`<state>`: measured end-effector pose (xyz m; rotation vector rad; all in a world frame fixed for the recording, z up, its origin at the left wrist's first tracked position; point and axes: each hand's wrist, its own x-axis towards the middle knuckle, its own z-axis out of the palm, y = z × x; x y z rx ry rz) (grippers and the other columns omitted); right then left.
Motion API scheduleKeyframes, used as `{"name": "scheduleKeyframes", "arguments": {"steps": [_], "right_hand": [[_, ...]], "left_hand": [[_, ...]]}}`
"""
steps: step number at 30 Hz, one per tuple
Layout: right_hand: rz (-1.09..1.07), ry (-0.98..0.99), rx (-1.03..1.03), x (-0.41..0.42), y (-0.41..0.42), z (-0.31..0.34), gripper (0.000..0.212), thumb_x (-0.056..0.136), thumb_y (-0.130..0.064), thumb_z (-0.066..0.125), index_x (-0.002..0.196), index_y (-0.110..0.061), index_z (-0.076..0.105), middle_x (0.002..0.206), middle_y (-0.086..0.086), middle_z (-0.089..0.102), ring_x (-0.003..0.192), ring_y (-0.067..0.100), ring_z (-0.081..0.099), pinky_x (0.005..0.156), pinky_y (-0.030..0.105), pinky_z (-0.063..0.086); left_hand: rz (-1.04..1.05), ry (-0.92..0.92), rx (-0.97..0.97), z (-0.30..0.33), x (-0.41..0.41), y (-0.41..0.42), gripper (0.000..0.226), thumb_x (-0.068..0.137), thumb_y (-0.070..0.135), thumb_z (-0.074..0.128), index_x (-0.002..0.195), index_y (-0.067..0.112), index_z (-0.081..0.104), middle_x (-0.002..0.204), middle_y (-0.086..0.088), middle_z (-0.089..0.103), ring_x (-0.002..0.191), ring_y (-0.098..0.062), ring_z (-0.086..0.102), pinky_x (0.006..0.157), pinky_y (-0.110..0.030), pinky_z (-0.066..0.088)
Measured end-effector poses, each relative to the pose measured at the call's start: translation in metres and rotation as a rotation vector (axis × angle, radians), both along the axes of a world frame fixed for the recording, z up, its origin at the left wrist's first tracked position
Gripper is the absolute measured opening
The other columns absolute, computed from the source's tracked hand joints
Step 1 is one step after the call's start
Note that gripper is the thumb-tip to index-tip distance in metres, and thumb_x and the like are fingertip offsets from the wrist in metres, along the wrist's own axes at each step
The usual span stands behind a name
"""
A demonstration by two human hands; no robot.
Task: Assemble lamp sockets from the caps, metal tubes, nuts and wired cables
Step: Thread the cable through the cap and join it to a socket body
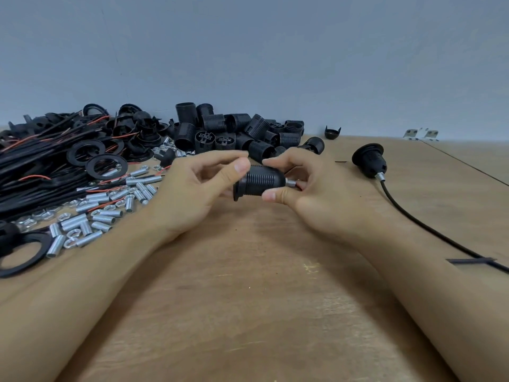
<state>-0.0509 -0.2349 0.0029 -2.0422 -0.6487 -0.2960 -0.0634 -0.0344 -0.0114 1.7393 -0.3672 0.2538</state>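
From the head camera, both hands meet above the middle of the brown wooden table (pixel 248 299). The left hand (pixel 198 194) pinches a black ribbed plastic lamp socket (pixel 259 180) with thumb and fingers curled round its wide end. The right hand (pixel 308 188) grips the narrow end, where a short shiny metal tube (pixel 290 183) sticks out. Its thumb presses the socket's side and its fingers curl near the tube. I cannot tell if a cable runs from this tube, since the hand hides it.

One job looks done: a finished black socket with a long black cable (pixel 369 161) lies near the right edge.

Lots is left. A heap of black ribbed socket bodies (pixel 234 130) sits at the back edge. A pile of black wired cables with red strands (pixel 41 172) and flat black rings (pixel 107 166) fills the back left corner. Small silver tubes and nuts (pixel 91 216) lie scattered by the left edge. So the work seems near its start.
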Motion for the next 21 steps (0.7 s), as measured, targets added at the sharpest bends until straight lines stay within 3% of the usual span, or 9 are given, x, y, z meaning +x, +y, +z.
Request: {"name": "scheduleKeyframes", "arguments": {"steps": [2,5,8,10,13,15,17,19,21], "right_hand": [[-0.015,-0.074,-0.040,0.000,0.000,0.000,0.040,0.073,-0.015,0.085,0.100,-0.037,0.065,0.103,-0.012,0.065,0.095,0.002,0.059,0.091,0.024,0.048],[0.001,-0.092,-0.039,0.000,-0.001,0.001,0.046,0.072,-0.014,0.085,0.097,-0.044,0.061,0.104,-0.008,0.065,0.095,0.004,0.060,0.088,0.025,0.048],[-0.015,-0.031,-0.024,0.002,-0.003,0.000,0.036,0.075,-0.021,0.084,0.096,-0.042,0.063,0.093,-0.023,0.067,0.091,-0.001,0.061,0.089,0.026,0.051],[-0.032,-0.013,-0.042,0.004,-0.002,-0.002,0.030,0.076,-0.025,0.083,0.094,-0.040,0.064,0.087,-0.035,0.063,0.088,-0.006,0.059,0.085,0.018,0.050],[-0.035,-0.003,-0.042,0.006,-0.002,-0.002,0.029,0.076,-0.026,0.083,0.094,-0.039,0.064,0.087,-0.036,0.063,0.088,-0.006,0.060,0.085,0.018,0.049],[-0.032,0.011,-0.034,0.007,-0.002,-0.003,0.029,0.076,-0.025,0.083,0.092,-0.040,0.063,0.086,-0.032,0.064,0.088,-0.003,0.061,0.088,0.026,0.052],[-0.027,0.007,-0.043,0.008,-0.002,-0.004,0.030,0.076,-0.024,0.083,0.094,-0.039,0.063,0.085,-0.029,0.065,0.089,-0.002,0.061,0.089,0.028,0.052],[-0.022,0.002,-0.048,0.008,-0.002,-0.005,0.032,0.076,-0.023,0.083,0.094,-0.039,0.063,0.083,-0.031,0.064,0.087,-0.005,0.060,0.086,0.021,0.050],[-0.018,0.006,-0.051,0.009,-0.003,-0.005,0.032,0.076,-0.022,0.083,0.093,-0.040,0.062,0.083,-0.038,0.062,0.086,-0.009,0.059,0.081,0.013,0.047]], "left_hand": [[-0.032,0.116,-0.055,0.001,-0.001,-0.001,0.042,0.085,0.049,0.059,0.102,0.015,0.076,0.096,-0.011,0.077,0.083,-0.026,0.073,0.073,-0.036,0.062],[-0.072,0.140,-0.088,0.000,-0.002,0.002,0.041,0.082,0.048,0.064,0.103,0.014,0.075,0.098,-0.012,0.076,0.086,-0.026,0.073,0.072,-0.032,0.061],[-0.160,0.045,-0.101,0.003,-0.001,0.006,0.041,0.082,0.024,0.077,0.120,0.012,0.068,0.118,-0.008,0.072,0.114,-0.022,0.067,0.094,-0.032,0.054],[-0.267,0.039,-0.279,0.008,-0.004,0.009,0.042,0.078,0.013,0.073,0.119,0.005,0.069,0.120,-0.016,0.070,0.122,-0.030,0.061,0.104,-0.038,0.049],[-0.253,0.147,-0.644,0.018,-0.004,0.013,0.027,0.081,0.023,0.063,0.098,0.007,0.076,0.089,-0.016,0.076,0.108,-0.034,0.068,0.098,-0.039,0.052],[-0.087,0.163,-0.566,0.018,-0.002,0.012,0.024,0.088,0.023,0.058,0.099,0.009,0.074,0.091,-0.011,0.077,0.103,-0.028,0.070,0.096,-0.039,0.051],[-0.026,0.183,-0.366,0.013,-0.002,0.005,0.033,0.085,0.029,0.061,0.114,0.013,0.068,0.112,-0.008,0.074,0.113,-0.020,0.067,0.103,-0.039,0.046],[-0.081,0.228,-0.322,0.010,-0.003,-0.001,0.047,0.083,0.033,0.058,0.125,0.013,0.062,0.119,-0.009,0.072,0.119,-0.020,0.063,0.109,-0.042,0.042],[-0.114,0.184,-0.420,0.014,-0.005,0.001,0.045,0.083,0.030,0.057,0.123,0.008,0.063,0.104,-0.012,0.076,0.114,-0.026,0.066,0.107,-0.045,0.044]]}}
